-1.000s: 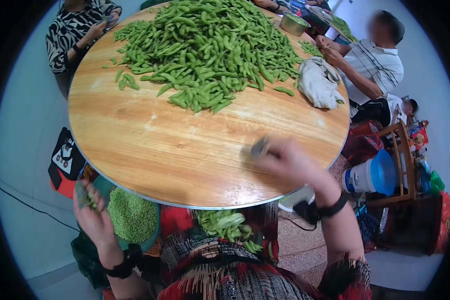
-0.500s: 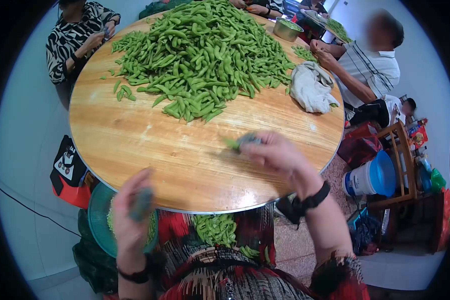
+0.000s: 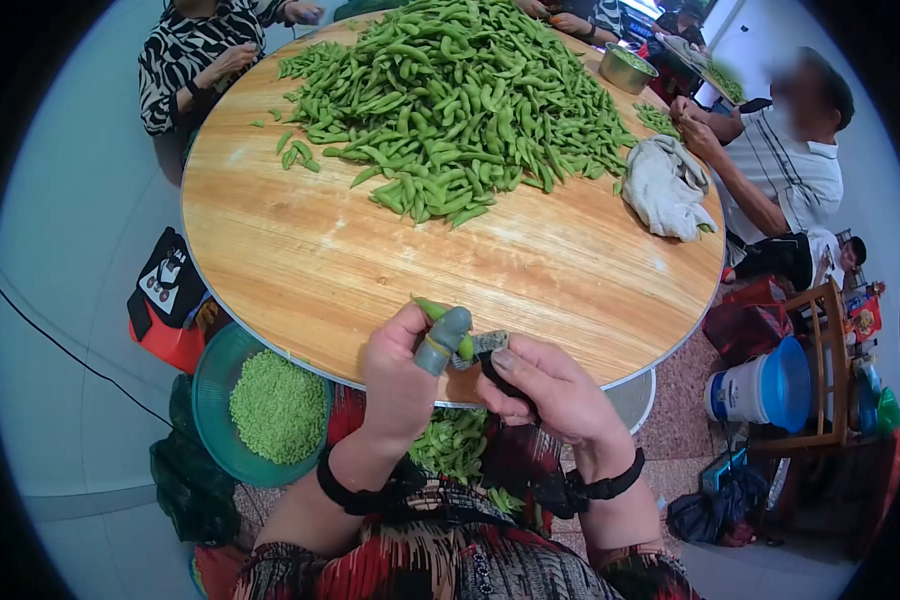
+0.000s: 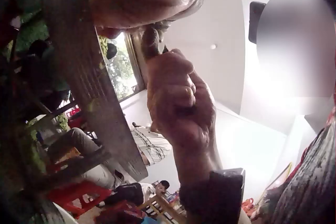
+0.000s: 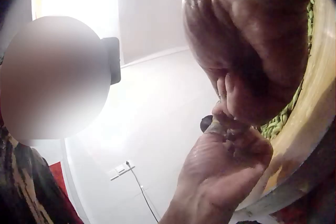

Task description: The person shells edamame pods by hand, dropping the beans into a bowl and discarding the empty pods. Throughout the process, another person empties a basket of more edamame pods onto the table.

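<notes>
In the head view the left hand (image 3: 402,375) pinches a green pod (image 3: 430,308) near the table's front edge; a grey cover (image 3: 444,340) with a yellowish band is on its thumb. Close against it, the right hand (image 3: 550,390) has curled fingers, with a grey patterned cover (image 3: 488,345) on a finger and something dark held under the thumb. The hands meet at the pod. Both wrist views show the two hands together, the pod hidden there. A large heap of pods (image 3: 460,100) lies on the round table (image 3: 300,260).
A teal basket of shelled beans (image 3: 278,405) stands below left of the table. Pods (image 3: 448,440) lie on the lap. A grey cloth (image 3: 665,188) and metal bowl (image 3: 628,68) are on the table's right side. People sit around it; a bucket (image 3: 760,385) stands right.
The left hand has moved right and the right hand has come back toward the body with a pod, so the two now meet. The view has shifted a little.
</notes>
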The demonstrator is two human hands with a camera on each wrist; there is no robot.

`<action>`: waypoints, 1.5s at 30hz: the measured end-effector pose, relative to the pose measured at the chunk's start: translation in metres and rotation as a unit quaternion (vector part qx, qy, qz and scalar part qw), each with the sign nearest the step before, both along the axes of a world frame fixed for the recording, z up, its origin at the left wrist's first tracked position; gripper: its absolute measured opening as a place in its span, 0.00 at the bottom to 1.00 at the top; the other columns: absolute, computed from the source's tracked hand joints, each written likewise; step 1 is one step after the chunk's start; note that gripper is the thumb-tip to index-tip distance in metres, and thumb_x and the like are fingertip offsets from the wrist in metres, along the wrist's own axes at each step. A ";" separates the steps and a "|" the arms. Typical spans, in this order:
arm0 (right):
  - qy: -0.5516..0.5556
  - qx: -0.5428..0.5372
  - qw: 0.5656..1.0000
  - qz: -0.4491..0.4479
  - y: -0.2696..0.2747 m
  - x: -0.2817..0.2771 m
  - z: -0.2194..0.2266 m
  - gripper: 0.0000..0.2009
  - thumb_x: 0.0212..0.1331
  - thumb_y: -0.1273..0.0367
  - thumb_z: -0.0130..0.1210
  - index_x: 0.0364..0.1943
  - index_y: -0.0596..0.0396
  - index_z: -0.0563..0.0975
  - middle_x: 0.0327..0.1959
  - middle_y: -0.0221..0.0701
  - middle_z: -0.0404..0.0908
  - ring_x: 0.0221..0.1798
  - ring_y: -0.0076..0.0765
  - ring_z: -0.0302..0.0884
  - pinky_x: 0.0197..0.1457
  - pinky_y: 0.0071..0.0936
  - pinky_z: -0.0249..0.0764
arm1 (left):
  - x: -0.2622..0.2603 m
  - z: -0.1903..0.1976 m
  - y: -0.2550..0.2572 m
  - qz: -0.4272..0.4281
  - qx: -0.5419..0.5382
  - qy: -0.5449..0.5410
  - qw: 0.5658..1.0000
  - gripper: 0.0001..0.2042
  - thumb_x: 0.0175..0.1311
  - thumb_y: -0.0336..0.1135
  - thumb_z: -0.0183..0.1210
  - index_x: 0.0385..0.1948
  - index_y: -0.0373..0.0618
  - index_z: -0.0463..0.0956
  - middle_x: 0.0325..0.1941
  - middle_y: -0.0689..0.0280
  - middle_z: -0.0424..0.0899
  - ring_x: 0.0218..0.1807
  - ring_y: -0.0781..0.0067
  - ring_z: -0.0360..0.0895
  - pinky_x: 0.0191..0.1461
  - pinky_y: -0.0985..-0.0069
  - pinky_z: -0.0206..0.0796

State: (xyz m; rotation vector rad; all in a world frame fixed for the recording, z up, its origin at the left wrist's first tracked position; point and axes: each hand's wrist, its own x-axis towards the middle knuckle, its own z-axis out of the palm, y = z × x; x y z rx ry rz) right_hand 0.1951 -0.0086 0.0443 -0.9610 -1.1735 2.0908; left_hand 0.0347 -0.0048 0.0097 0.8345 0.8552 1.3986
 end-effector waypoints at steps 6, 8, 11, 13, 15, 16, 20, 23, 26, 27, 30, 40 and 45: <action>-0.076 0.096 0.992 -0.041 0.000 -0.005 -0.010 0.13 0.66 0.65 0.40 0.25 0.54 0.69 0.18 0.20 0.68 0.18 0.14 0.60 0.21 0.13 0.58 | 0.003 -0.004 -0.004 0.025 0.042 0.083 0.995 0.05 0.59 0.28 0.55 0.24 0.40 0.72 0.23 0.71 0.72 0.27 0.84 0.68 0.30 0.85 0.61; -0.052 0.062 0.995 -0.053 -0.002 -0.007 -0.007 0.12 0.66 0.66 0.41 0.25 0.54 0.69 0.19 0.20 0.69 0.17 0.14 0.60 0.20 0.12 0.58 | 0.000 -0.004 -0.003 -0.020 0.045 0.044 0.998 0.04 0.58 0.26 0.54 0.24 0.40 0.71 0.24 0.71 0.72 0.27 0.84 0.68 0.30 0.85 0.60; 0.084 -0.092 0.991 -0.057 -0.002 -0.008 -0.012 0.12 0.65 0.66 0.41 0.25 0.54 0.70 0.17 0.20 0.67 0.16 0.14 0.59 0.18 0.13 0.56 | -0.004 -0.006 0.000 -0.075 0.072 0.041 0.994 0.04 0.57 0.23 0.53 0.23 0.40 0.71 0.25 0.70 0.72 0.28 0.84 0.68 0.30 0.85 0.60; 0.007 0.027 0.996 -0.085 -0.002 -0.010 -0.017 0.11 0.65 0.67 0.42 0.25 0.55 0.70 0.16 0.20 0.67 0.16 0.14 0.59 0.18 0.13 0.55 | -0.005 -0.011 0.001 -0.059 0.134 0.097 0.985 0.03 0.59 0.26 0.52 0.26 0.41 0.69 0.27 0.69 0.71 0.26 0.83 0.67 0.26 0.86 0.57; -0.067 0.139 0.983 -0.101 0.000 -0.014 -0.021 0.11 0.64 0.67 0.43 0.26 0.55 0.71 0.15 0.20 0.67 0.15 0.14 0.58 0.17 0.14 0.54 | 0.000 -0.008 -0.004 -0.037 0.064 0.097 0.993 0.02 0.58 0.23 0.51 0.31 0.40 0.69 0.27 0.70 0.71 0.27 0.83 0.69 0.29 0.88 0.60; -0.117 0.204 0.964 -0.123 0.001 -0.016 -0.022 0.11 0.64 0.67 0.43 0.26 0.56 0.71 0.14 0.21 0.67 0.15 0.15 0.59 0.17 0.15 0.55 | 0.001 -0.007 -0.005 -0.013 0.050 0.112 0.992 0.04 0.57 0.22 0.51 0.34 0.39 0.69 0.28 0.70 0.72 0.27 0.83 0.69 0.30 0.88 0.61; 0.010 -0.019 0.991 -0.133 0.011 -0.012 -0.026 0.11 0.62 0.67 0.46 0.25 0.59 0.70 0.12 0.24 0.67 0.15 0.19 0.63 0.18 0.22 0.59 | 0.003 0.007 -0.009 0.006 0.031 0.149 0.988 0.09 0.55 0.20 0.52 0.39 0.37 0.70 0.30 0.70 0.73 0.28 0.83 0.70 0.31 0.86 0.63; -0.164 0.189 0.954 -0.163 0.005 -0.030 -0.027 0.10 0.60 0.68 0.47 0.25 0.60 0.70 0.11 0.32 0.69 0.14 0.29 0.68 0.19 0.28 0.63 | -0.008 0.004 -0.001 0.001 0.080 0.335 0.939 0.14 0.53 0.20 0.53 0.43 0.35 0.68 0.31 0.63 0.76 0.32 0.76 0.75 0.35 0.80 0.67; -0.380 0.477 0.772 -0.179 0.005 -0.030 -0.013 0.08 0.57 0.68 0.49 0.26 0.57 0.70 0.17 0.42 0.73 0.20 0.47 0.73 0.23 0.37 0.68 | -0.014 -0.015 0.009 -0.005 0.142 0.428 0.893 0.20 0.49 0.21 0.53 0.48 0.36 0.65 0.31 0.58 0.76 0.31 0.62 0.76 0.35 0.72 0.68; -0.388 0.508 0.739 -0.211 0.006 -0.029 -0.009 0.07 0.56 0.68 0.50 0.27 0.57 0.70 0.18 0.40 0.74 0.20 0.45 0.73 0.23 0.36 0.69 | -0.014 -0.014 0.008 0.001 0.134 0.431 0.893 0.20 0.49 0.21 0.53 0.48 0.36 0.65 0.31 0.58 0.76 0.31 0.62 0.76 0.35 0.72 0.68; -0.492 0.578 0.650 -0.038 0.014 -0.018 0.005 0.07 0.51 0.69 0.52 0.31 0.57 0.69 0.20 0.35 0.74 0.21 0.39 0.75 0.23 0.32 0.70 | -0.011 0.005 0.004 0.015 0.158 0.534 0.831 0.30 0.43 0.22 0.54 0.55 0.40 0.60 0.30 0.57 0.76 0.32 0.50 0.74 0.35 0.62 0.67; -0.351 0.494 0.787 -0.118 0.014 -0.002 0.003 0.10 0.57 0.66 0.52 0.31 0.59 0.69 0.16 0.43 0.73 0.22 0.51 0.74 0.24 0.37 0.69 | -0.019 0.014 0.011 -0.114 -0.067 -0.142 0.981 0.16 0.58 0.22 0.51 0.49 0.35 0.66 0.31 0.65 0.76 0.27 0.82 0.67 0.32 0.84 0.60; -0.250 0.452 0.838 -0.174 0.005 -0.011 -0.009 0.09 0.59 0.67 0.51 0.29 0.59 0.69 0.17 0.39 0.73 0.20 0.44 0.73 0.24 0.32 0.67 | -0.002 -0.005 0.003 -0.082 -0.053 -0.102 0.990 0.06 0.61 0.28 0.53 0.36 0.38 0.73 0.31 0.68 0.75 0.26 0.85 0.66 0.29 0.88 0.56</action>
